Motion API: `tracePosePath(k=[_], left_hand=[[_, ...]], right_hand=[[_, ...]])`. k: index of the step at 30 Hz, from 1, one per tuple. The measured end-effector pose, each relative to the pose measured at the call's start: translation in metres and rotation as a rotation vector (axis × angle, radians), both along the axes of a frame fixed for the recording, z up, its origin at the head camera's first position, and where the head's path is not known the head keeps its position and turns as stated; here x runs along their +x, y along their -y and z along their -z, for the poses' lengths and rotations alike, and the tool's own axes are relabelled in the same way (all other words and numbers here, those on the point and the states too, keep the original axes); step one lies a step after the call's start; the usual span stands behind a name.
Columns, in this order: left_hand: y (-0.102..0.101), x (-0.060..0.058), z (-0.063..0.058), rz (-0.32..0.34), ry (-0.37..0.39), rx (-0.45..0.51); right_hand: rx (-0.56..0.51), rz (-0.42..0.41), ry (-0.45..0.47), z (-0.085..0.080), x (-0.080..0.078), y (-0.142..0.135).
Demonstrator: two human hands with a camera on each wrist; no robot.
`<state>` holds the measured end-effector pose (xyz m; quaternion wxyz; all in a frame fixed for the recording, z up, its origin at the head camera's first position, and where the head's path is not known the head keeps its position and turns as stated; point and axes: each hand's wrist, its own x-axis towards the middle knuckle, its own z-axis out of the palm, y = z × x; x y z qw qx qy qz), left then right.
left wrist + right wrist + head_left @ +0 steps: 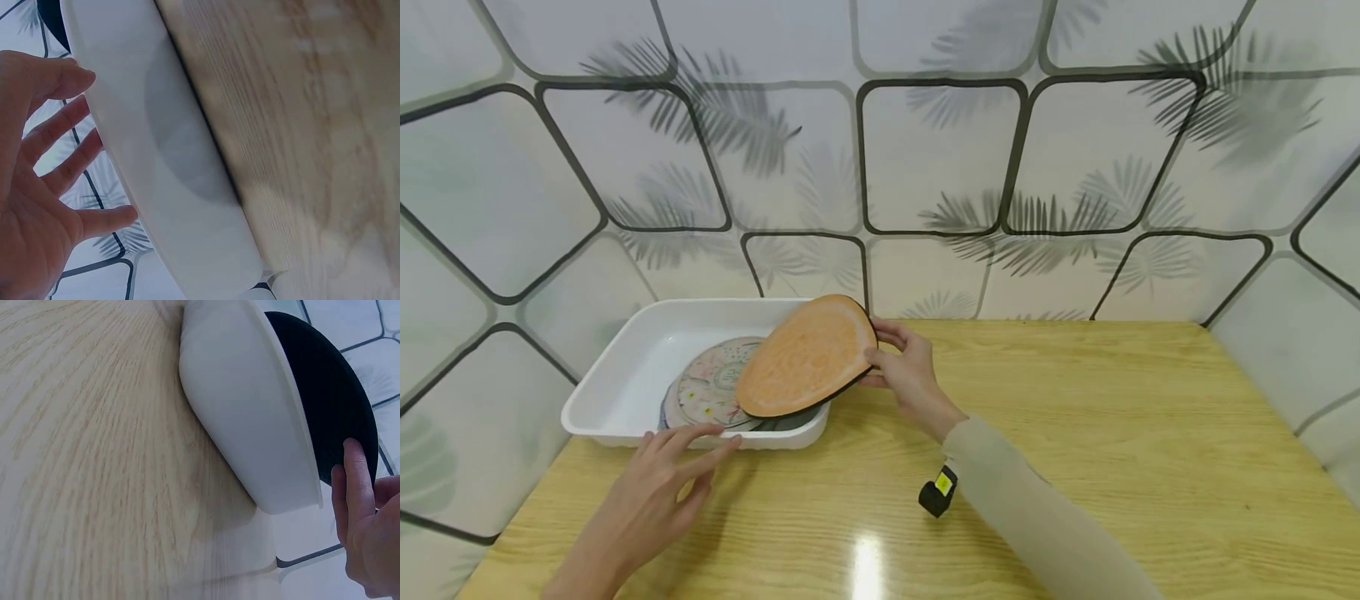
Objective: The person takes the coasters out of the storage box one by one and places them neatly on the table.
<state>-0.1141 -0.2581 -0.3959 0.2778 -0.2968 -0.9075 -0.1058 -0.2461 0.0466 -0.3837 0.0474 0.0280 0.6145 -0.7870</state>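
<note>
My right hand (910,371) pinches the right edge of a round mat (808,358) printed in orange, thumb on top and fingers beneath. The mat tilts over the right part of a white plastic tub (625,375). Its black underside shows in the right wrist view, above the tub's wall (244,394). Inside the tub lie several round patterned mats (707,387), partly covered by the orange one. My left hand (658,483) rests its fingertips on the tub's front rim, fingers spread in the left wrist view.
The tub stands at the back left of a wood-grain table (1075,467), against a patterned curtain (940,158). A small black device with a yellow mark (937,492) sits at my right wrist.
</note>
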Motion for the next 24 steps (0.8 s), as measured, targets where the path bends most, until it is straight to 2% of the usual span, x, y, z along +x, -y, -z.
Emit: tracePosePath(k=[7,17,24], left_hand=[[-0.002,-0.003,-0.002,0.017,-0.008,0.003],[-0.003,0.001,0.001,-0.018,0.041,0.0],[-0.002,-0.001,0.002,-0.012,0.028,0.006]], right_hand=[[-0.035,0.033,0.021,-0.005,0.002,-0.018],[-0.041,0.063,0.022,-0.006,0.003,-0.04],[-0.028,0.068,0.039,-0.009,0.005,-0.05]])
